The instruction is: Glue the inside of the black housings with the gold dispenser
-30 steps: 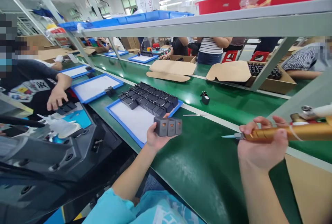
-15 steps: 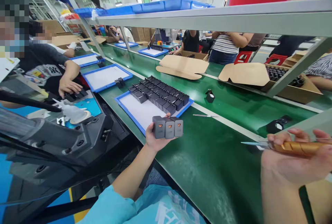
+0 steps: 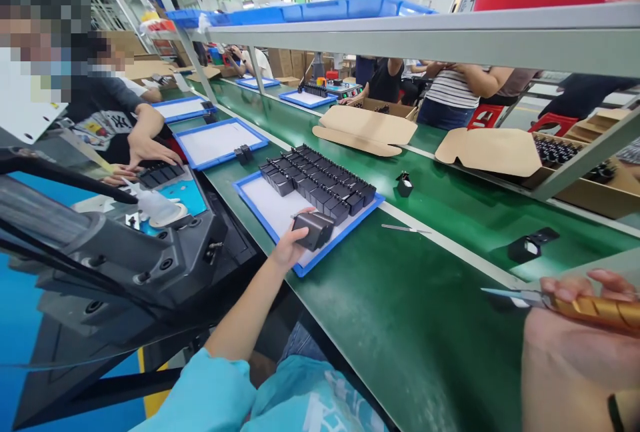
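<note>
My left hand [image 3: 287, 245] is closed round a row of dark grey charger blocks [image 3: 313, 229], tilted over the white, blue-framed tray [image 3: 273, 212]. Rows of the same black blocks [image 3: 320, 179] fill the tray's far half. My right hand [image 3: 580, 345] at the lower right grips a gold pen-shaped tool [image 3: 595, 311] whose metal tip [image 3: 505, 295] points left above the green belt [image 3: 400, 312].
A black machine housing [image 3: 125, 265] stands left of the belt. Another person [image 3: 105, 119] works at the left beside more blue-framed trays [image 3: 220, 142]. Loose black parts [image 3: 404, 184] [image 3: 530, 245] and a thin metal strip [image 3: 403, 228] lie on the belt. Cardboard boxes [image 3: 365, 129] and other workers line the far side under a grey shelf [image 3: 425, 35].
My left hand has carried the blocks from above the belt down onto the tray and tilted them. My right hand with the tool has slid right and lower in view.
</note>
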`<state>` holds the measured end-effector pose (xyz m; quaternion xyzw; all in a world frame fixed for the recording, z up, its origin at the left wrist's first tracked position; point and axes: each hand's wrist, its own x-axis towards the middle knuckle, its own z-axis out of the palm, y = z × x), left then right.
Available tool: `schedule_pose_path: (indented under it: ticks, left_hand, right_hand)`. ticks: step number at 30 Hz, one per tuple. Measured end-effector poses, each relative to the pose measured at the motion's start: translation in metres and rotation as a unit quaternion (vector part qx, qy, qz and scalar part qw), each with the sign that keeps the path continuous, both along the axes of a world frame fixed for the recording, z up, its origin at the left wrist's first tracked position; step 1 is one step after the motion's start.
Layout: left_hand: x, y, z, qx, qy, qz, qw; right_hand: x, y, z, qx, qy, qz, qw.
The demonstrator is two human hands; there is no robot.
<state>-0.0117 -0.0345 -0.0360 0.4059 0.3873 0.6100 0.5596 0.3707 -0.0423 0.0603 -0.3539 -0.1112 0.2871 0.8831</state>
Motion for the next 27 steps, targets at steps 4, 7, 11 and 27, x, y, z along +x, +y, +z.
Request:
schedule_pose_path:
  ticks: [4, 7, 11, 27]
  left_hand:
    - [-0.054, 0.053, -0.004, 0.031, 0.45, 0.149, 0.88]
    - [-0.075, 0.09, -0.003, 0.025, 0.62, 0.168, 0.766]
    - [-0.075, 0.109, -0.004, 0.027, 0.649, 0.164, 0.742]
    - [-0.031, 0.138, 0.049, 0.137, 0.677, 0.192, 0.698]
  right_hand:
    - [0.005, -0.001, -0.008, 0.09, -0.144, 0.029, 0.985]
    - [0.007, -0.002, -0.01, 0.104, -0.173, 0.052, 0.978]
    - [0.007, -0.001, -0.007, 0.103, -0.182, 0.057, 0.976]
    - [0.007, 0.001, -0.006, 0.092, -0.162, 0.053, 0.981]
